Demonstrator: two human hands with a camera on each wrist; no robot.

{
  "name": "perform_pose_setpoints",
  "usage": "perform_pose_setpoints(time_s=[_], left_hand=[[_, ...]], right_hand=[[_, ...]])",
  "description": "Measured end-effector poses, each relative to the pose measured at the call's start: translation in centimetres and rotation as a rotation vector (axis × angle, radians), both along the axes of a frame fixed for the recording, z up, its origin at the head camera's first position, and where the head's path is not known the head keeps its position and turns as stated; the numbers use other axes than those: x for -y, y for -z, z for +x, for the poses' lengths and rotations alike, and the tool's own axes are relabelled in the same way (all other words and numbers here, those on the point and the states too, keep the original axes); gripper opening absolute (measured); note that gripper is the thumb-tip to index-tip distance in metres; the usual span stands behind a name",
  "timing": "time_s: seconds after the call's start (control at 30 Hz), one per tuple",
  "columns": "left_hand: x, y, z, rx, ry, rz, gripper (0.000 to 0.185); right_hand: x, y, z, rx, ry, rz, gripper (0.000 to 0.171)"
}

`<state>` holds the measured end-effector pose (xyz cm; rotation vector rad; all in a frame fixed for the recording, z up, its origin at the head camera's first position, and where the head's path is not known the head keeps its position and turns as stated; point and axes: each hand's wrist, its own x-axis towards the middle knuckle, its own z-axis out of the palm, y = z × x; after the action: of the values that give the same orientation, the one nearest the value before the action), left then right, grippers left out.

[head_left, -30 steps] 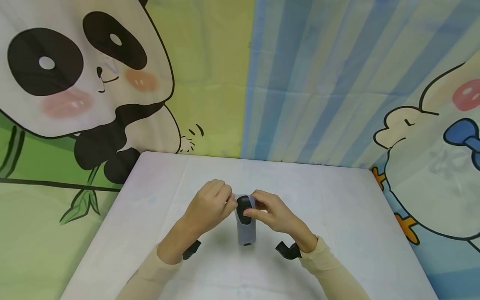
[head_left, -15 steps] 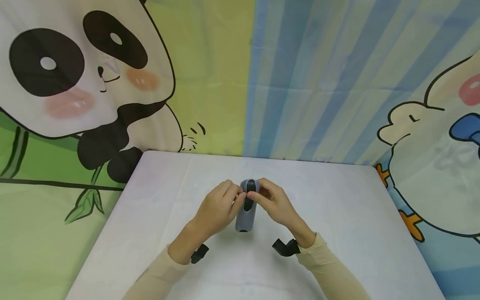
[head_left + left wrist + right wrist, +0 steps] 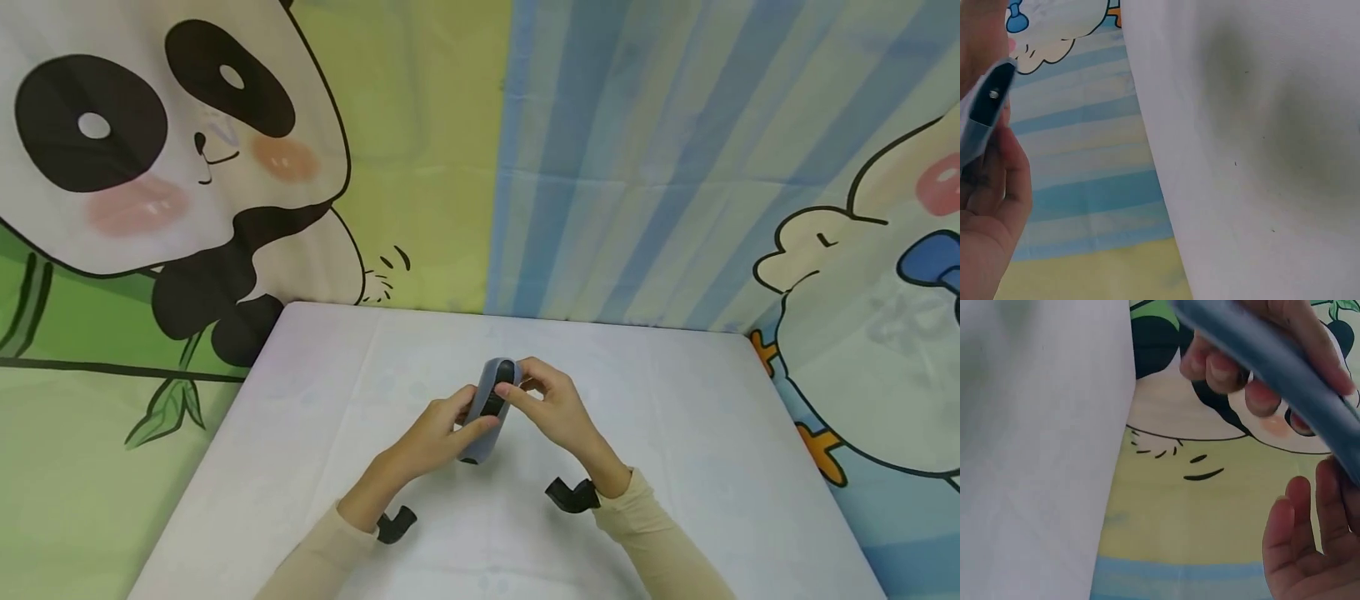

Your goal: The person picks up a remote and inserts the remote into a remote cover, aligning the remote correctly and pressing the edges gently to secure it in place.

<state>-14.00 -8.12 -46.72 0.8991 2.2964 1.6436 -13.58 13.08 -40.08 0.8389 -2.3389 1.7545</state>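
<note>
Both grips on one slender device

I hold a long, slate-blue plastic device with a black, elongated panel along its face. It is raised above the surface, out in front of me, tilted so that its top leans to my right and its foot points down to my left.

My left grip is curled round the lower half: thumb across the front, fingers behind. My right grip pinches the upper end, its thumb on the panel and its fingers at the far side. Neither gap is wider than the body. The right wrist view blurs the device, so I cannot tell exactly where each fingertip lies.

To handle it well, I judge that my left grip should bear the weight, leaving my right thumb light and able to work squarely on the panel. Pushing too hard up there could swing the foot, so my left thumb is best set low and firm.

Bent black pieces sit at my wrists by cream sleeves. Below lies the white surface; beyond hangs a printed panda backdrop.
</note>
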Motion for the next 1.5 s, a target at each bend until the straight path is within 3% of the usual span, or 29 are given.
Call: perform_pose_setpoints(time_s=[0.27, 0.37, 0.63, 0.83, 1.0, 1.27, 1.4, 1.5], left_hand=[[0.9, 0.4, 0.0, 0.069, 0.107, -0.028, 0.031], [1.7, 0.3, -0.3, 0.086, 0.187, -0.065, 0.025], [4.0, 0.2, -0.9, 0.118, 0.370, -0.146, 0.014], [4.4, -0.2, -0.9, 0.190, 0.427, -0.158, 0.011], [4.7, -0.6, -0.9, 0.232, 0.423, -0.160, 0.011], [4.6, -0.6, -1.2, 0.294, 0.413, -0.111, 0.017], [4.4, 0.0, -1.5, 0.243, 0.393, -0.110, 0.016], [4.4, 0.0, -1.6, 0.200, 0.362, -0.111, 0.016]], right_hand=[[-1.7, -1.7, -0.9, -0.049, -0.102, 0.151, 0.012], [-2.5, -1.6, -1.3, -0.043, -0.218, 0.211, 0.018], [-4.5, 1.3, -2.7, 0.098, -0.592, 0.310, 0.019], [-4.9, 1.8, -3.1, 0.170, -0.736, 0.328, 0.021], [-5.1, 2.6, -2.8, 0.172, -0.708, 0.278, 0.024], [-4.3, 4.0, -0.9, 0.134, -0.479, 0.000, 0.031], [-4.0, 3.9, -0.3, 0.061, -0.453, -0.053, 0.032], [-3.6, 3.1, -0.1, -0.017, -0.415, -0.009, 0.033]])
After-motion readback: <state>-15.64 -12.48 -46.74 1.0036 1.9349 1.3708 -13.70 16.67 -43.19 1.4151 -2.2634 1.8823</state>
